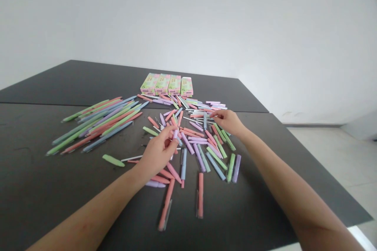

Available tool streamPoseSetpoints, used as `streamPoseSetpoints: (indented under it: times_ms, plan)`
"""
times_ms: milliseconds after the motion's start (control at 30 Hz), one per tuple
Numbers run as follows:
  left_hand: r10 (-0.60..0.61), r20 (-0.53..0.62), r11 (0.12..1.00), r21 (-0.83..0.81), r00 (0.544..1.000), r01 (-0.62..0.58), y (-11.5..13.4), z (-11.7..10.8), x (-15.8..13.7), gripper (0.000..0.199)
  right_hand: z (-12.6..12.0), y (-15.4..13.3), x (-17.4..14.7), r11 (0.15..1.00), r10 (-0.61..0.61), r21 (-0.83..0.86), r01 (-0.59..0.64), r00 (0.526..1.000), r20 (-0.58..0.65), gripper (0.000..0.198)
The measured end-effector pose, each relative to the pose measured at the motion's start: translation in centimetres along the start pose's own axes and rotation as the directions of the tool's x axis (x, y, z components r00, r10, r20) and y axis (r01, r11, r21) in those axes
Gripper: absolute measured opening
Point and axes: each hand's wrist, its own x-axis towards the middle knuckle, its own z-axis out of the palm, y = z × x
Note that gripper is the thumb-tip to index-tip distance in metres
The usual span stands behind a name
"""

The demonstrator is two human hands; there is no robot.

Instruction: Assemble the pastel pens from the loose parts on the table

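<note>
My left hand is closed around a short purple pen part, held upright between thumb and fingers above the middle of the pile. My right hand is at the pile's far right, its fingertips pinched together beside thin white pen refills; whatever they grip is too small to make out. Around both hands lie loose pen barrels and tips in coral, green, blue and purple, such as a purple barrel and a green barrel. Nearest me is a coral barrel with a clear clip.
Whole-looking long pens lie in a slanted bundle on the left. Several pink and green boxes stand in a row behind the pile. The dark table has a seam across it and a white wall behind.
</note>
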Motion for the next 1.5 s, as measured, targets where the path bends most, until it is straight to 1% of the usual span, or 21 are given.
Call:
streamPoseSetpoints:
  times_ms: [100, 233, 333, 467, 567, 633, 700, 733, 800, 833, 867, 933, 1000, 1067, 1133, 1233, 1333, 1367, 1400, 1433, 1500]
  plan:
    - [0.001, -0.011, 0.999, -0.034, 1.000, -0.001, -0.2, 0.0, 0.2, 0.034, 0.9, -0.9, -0.2, 0.999, -0.052, -0.012, 0.053, 0.995, 0.084, 0.028]
    - [0.006, -0.011, 0.999, -0.048, 1.000, -0.007, -0.2, 0.1, 0.2, 0.034, 2.2, -2.0, 0.2, 0.989, -0.023, -0.143, 0.048, 0.985, 0.170, 0.026]
    - [-0.004, -0.010, 0.999, -0.046, 1.000, 0.004, -0.2, 0.1, 0.1, 0.036, 3.0, -2.6, 0.4, 0.969, -0.009, -0.242, 0.056, 0.982, 0.189, 0.024]
    - [0.000, 0.004, 0.997, -0.076, 1.000, 0.000, -0.3, 0.1, 0.2, 0.036, 3.5, -3.5, 0.6, 0.941, -0.001, -0.332, 0.067, 0.981, 0.193, 0.023]
    - [-0.007, 0.020, 0.989, -0.147, 1.000, 0.010, -0.4, 0.2, 0.2, 0.037, 3.6, -4.1, 0.8, 0.927, 0.009, -0.369, 0.068, 0.979, 0.203, 0.022]
    - [-0.021, 0.029, 0.980, -0.196, 0.999, 0.027, -0.2, 0.2, 0.2, 0.038, 3.5, -4.4, 0.9, 0.932, -0.006, -0.352, 0.079, 0.979, 0.203, 0.019]
    - [-0.031, 0.037, 0.969, -0.242, 0.999, 0.039, 0.2, 0.1, 0.2, 0.038, 3.2, -4.7, 0.7, 0.958, -0.035, -0.275, 0.081, 0.985, 0.171, 0.014]
    - [-0.035, 0.041, 0.963, -0.265, 0.999, 0.045, 0.4, 0.1, 0.2, 0.038, 3.0, -4.9, 0.5, 0.976, -0.047, -0.205, 0.077, 0.988, 0.144, 0.013]
    - [-0.041, 0.046, 0.947, -0.318, 0.998, 0.053, 0.9, -0.1, 0.1, 0.036, 2.6, -5.4, -0.3, 0.998, -0.062, 0.008, 0.062, 0.993, 0.099, 0.014]
    - [-0.040, 0.050, 0.937, -0.344, 0.998, 0.055, 1.2, -0.2, 0.1, 0.033, 2.5, -5.8, -0.9, 0.988, -0.066, 0.143, 0.052, 0.993, 0.097, 0.017]
    - [-0.036, 0.053, 0.928, -0.369, 0.998, 0.053, 1.4, -0.2, 0.1, 0.030, 2.4, -6.3, -1.6, 0.959, -0.072, 0.281, 0.038, 0.991, 0.113, 0.019]
    - [-0.022, 0.061, 0.908, -0.417, 0.998, 0.045, 1.6, -0.3, 0.1, 0.024, 2.2, -7.5, -3.2, 0.855, -0.090, 0.518, -0.017, 0.979, 0.181, 0.025]
    - [-0.014, 0.066, 0.877, -0.479, 0.998, 0.044, 1.6, -0.3, 0.0, 0.019, 2.3, -8.6, -4.7, 0.766, -0.086, 0.637, -0.087, 0.968, 0.236, 0.029]
    - [-0.027, 0.080, 0.830, -0.555, 0.996, 0.066, 1.4, -0.3, -0.1, 0.017, 2.5, -9.5, -5.7, 0.694, -0.098, 0.708, -0.132, 0.957, 0.273, 0.031]
    - [-0.040, 0.109, 0.782, -0.616, 0.993, 0.099, 1.3, -0.3, -0.2, 0.018, 2.8, -10.1, -6.4, 0.654, -0.107, 0.741, -0.149, 0.952, 0.286, 0.032]
    - [-0.046, 0.149, 0.756, -0.641, 0.988, 0.132, 1.3, -0.3, -0.4, 0.027, 3.4, -10.2, -6.7, 0.648, -0.121, 0.750, -0.136, 0.953, 0.278, 0.030]
    - [-0.062, 0.172, 0.766, -0.623, 0.983, 0.157, 1.3, -0.3, -0.5, 0.030, 4.1, -10.0, -6.7, 0.663, -0.144, 0.739, -0.118, 0.949, 0.282, 0.026]
    - [-0.067, 0.174, 0.768, -0.620, 0.982, 0.162, 1.3, -0.3, -0.5, 0.030, 4.3, -9.9, -6.7, 0.645, -0.146, 0.753, -0.127, 0.947, 0.285, 0.024]
    - [-0.069, 0.171, 0.767, -0.621, 0.983, 0.162, 1.3, -0.3, -0.5, 0.030, 4.5, -9.8, -6.8, 0.597, -0.141, 0.788, -0.148, 0.948, 0.285, 0.023]
    - [-0.068, 0.165, 0.765, -0.625, 0.984, 0.158, 1.2, -0.3, -0.4, 0.030, 4.7, -9.8, -6.8, 0.516, -0.134, 0.837, -0.181, 0.948, 0.288, 0.022]
    - [-0.065, 0.143, 0.760, -0.635, 0.988, 0.142, 1.2, -0.4, -0.3, 0.029, 4.9, -9.6, -6.9, 0.313, -0.127, 0.915, -0.253, 0.944, 0.304, 0.018]
